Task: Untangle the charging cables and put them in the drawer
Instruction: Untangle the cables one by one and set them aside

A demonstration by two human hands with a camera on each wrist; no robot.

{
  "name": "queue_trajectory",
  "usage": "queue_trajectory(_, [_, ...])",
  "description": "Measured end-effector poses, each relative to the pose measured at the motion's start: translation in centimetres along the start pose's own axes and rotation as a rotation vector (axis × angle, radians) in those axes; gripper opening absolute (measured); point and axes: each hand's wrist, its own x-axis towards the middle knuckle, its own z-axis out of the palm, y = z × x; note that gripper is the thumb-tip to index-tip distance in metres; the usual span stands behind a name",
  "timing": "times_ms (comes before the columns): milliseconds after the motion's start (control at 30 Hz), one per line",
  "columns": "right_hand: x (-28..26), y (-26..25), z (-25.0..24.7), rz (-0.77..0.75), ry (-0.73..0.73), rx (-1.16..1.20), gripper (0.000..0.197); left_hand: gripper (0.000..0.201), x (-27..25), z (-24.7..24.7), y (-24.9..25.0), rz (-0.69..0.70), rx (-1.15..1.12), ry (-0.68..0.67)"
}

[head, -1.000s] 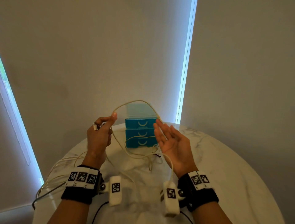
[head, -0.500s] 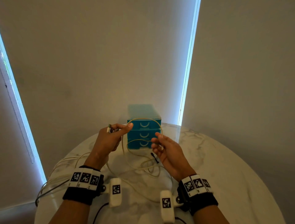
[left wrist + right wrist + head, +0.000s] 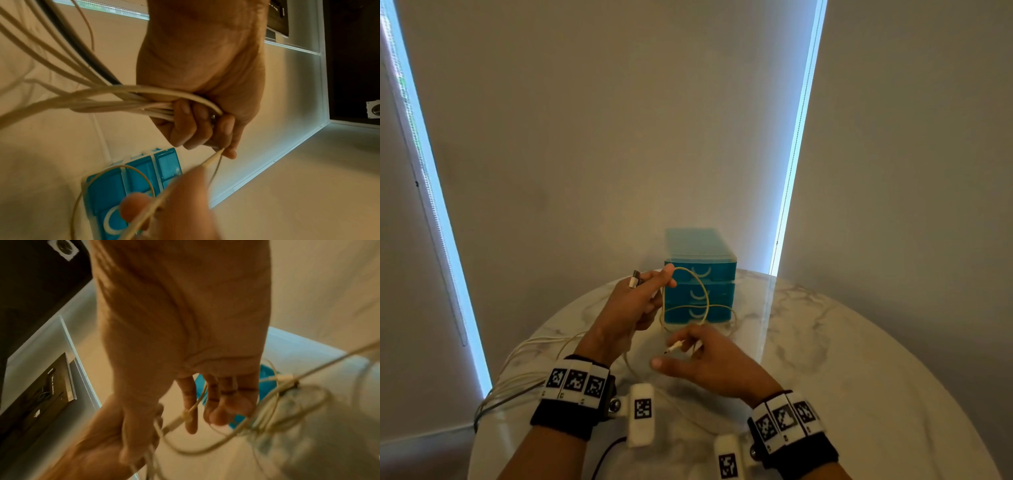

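Over the round marble table (image 3: 859,342), my left hand (image 3: 626,308) was curled tight around a bundle of cream-white charging cables (image 3: 131,104), with one black cable (image 3: 82,56) running among them. A metal-tipped plug (image 3: 635,278) stuck up past the knuckles. From that fist a thin yellowed cable (image 3: 700,291) rose in a loop in front of the blue drawer unit (image 3: 700,260), whose three drawers all sat closed at the far side of the table. My right hand (image 3: 709,363) hovered lower, fingers loosely bent, with a small white connector end (image 3: 675,347) pinched between them; the wrist view was too blurred to show the grip more closely. More cable lay in slack coils on the marble near the drawers, and several strands trailed off the table's left edge.
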Motion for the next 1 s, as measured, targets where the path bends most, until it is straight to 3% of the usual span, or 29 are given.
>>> queue_trajectory(100, [0.3, -0.5, 1.0, -0.051, 0.073, 0.007, 0.039, 0.039, 0.1, 0.2, -0.2, 0.007, -0.011, -0.015])
queue_trajectory(267, [0.0, -1.0, 0.0, -0.093, 0.235, 0.14, 0.008, 0.038, 0.6, -0.5, -0.2, 0.058, -0.068, 0.092])
queue_trajectory(333, [-0.1, -0.9, -0.3, -0.101, 0.237, 0.17, 0.009, 0.039, 0.5, -0.6, -0.2, 0.08, -0.075, 0.101])
queue_trajectory(400, [-0.1, -1.3, -0.2, -0.103, 0.147, 0.178, 0.009, 0.04, 0.5, -0.5, -0.2, 0.085, -0.075, 0.1])
queue_trajectory(500, [0.0, -2.2, 0.3, -0.075, 0.08, 0.076, 0.033, 0.04, 0.4, -0.3, -0.1, 0.065, -0.084, 0.073])
queue_trajectory(633, [0.7, -3.5, 0.1, -0.147, 0.149, -0.065, 0.02, 0.041, 0.5, -0.4, -0.1, 0.077, -0.094, 0.074])
queue_trajectory(800, [1.2, -4.0, -3.7, -0.111, 0.2, 0.023, 0.012, 0.045, 0.6, -0.7, 0.1, 0.086, -0.146, 0.135])
queue_trajectory(900, [0.6, -3.6, -6.7, -0.135, 0.432, 0.269, 0.015, 0.045, 0.4, -0.6, 0.2, 0.093, -0.182, 0.204])
queue_trajectory(1000, [0.3, -2.1, -10.3, -0.106, 0.975, 0.647, 0.013, 0.041, 0.2, -0.7, 0.8, 0.155, -0.247, 0.345])
